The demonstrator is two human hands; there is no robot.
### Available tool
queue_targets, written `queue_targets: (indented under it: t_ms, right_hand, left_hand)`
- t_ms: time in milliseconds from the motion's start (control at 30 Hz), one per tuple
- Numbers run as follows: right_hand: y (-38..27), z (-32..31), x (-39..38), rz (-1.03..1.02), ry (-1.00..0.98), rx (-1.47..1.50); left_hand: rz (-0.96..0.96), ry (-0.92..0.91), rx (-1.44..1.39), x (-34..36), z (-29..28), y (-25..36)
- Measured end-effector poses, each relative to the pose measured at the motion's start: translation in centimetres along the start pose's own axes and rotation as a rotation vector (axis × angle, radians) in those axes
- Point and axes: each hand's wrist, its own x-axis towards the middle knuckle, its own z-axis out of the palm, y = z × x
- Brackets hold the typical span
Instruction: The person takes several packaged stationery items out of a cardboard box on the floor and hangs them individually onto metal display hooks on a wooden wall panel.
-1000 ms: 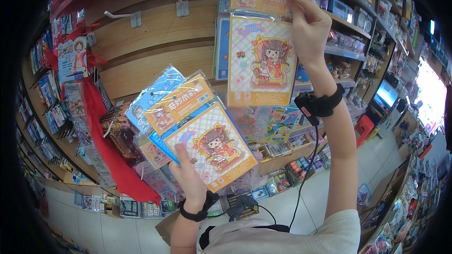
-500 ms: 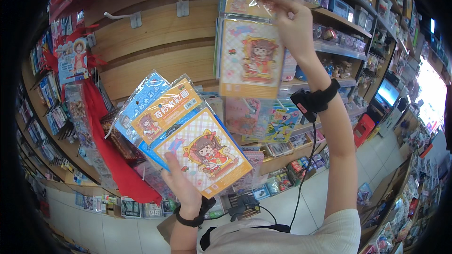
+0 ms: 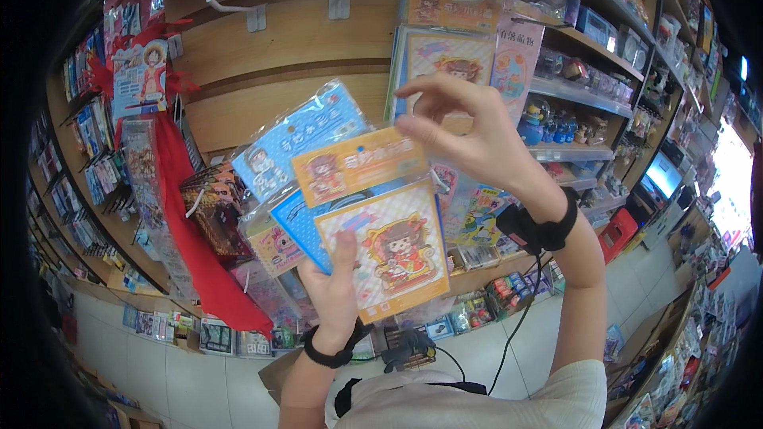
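- Above and beyond the left fingers (image 3: 344, 253), a wooden slatted wall (image 3: 294, 56) is seen, fitted with two bare metal hooks (image 3: 342, 1).
- Behind the right fingers (image 3: 445, 86), a row of hanging packets (image 3: 449, 52) is carried on another hook and is partly hidden by the hand; a pink packet (image 3: 518, 59) is hung just beside it.
- To the left of the left fingers, a long red cloth (image 3: 208, 274) is draped, and dark packets (image 3: 218, 210) are hung near it.
- To the right of the right fingers, shelves (image 3: 584, 94) are filled with small goods.
- Both wrists are circled by black bands (image 3: 547, 226).
- The orange-bordered packet (image 3: 389, 262) is flat and rectangular, wrapped in glossy clear film, with a punched header and a checked picture of a seated cartoon figure.
- Behind it, a dotted blue packet (image 3: 306, 139) is fanned out at an angle.
- Both packets are grasped at their lower left by the left fingers, the thumb being laid across the front.
- The right fingers are curved and parted above the orange header's right corner; whether it is touched cannot be told.
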Motion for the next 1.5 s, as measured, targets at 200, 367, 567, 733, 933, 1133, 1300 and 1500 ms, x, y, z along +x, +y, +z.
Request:
queue_targets:
  t_ms: [200, 367, 567, 733, 933, 1133, 1300, 1500]
  right_hand:
    - [0.0, -1.2, 0.3, 0.029, -0.208, -0.130]
    - [1.1, -4.8, 3.3, -0.122, 0.110, -0.096]
    - [2.7, -8.8, 5.2, -0.043, 0.418, 0.023]
    - [3.4, -8.3, 5.8, -0.012, 0.467, -0.064]
    - [3.3, -8.1, 5.8, 0.008, 0.414, -0.042]
    - [3.3, -7.7, 5.7, 0.036, 0.406, 0.007]
    - [3.3, -7.8, 5.7, 0.038, 0.397, 0.027]
    - [3.3, -7.6, 6.1, 0.037, 0.410, -0.035]
  left_hand:
    - [0.090, -0.069, 0.086, 0.7, 0.8, -0.2]
    - [0.009, 0.096, -0.156, 0.6, 0.4, -0.7]
    - [0.012, 0.123, -0.279, 0.9, 0.3, 0.0]
    - [0.003, 0.014, -0.250, 0.9, -1.4, -0.1]
    - [0.000, 0.030, -0.225, 1.0, -1.7, -0.6]
    - [-0.002, 0.072, -0.213, 0.7, -1.5, -0.5]
    - [0.001, 0.031, -0.216, 0.6, -1.6, -0.6]
    - [-0.006, -0.010, -0.208, 0.3, -1.4, -0.4]
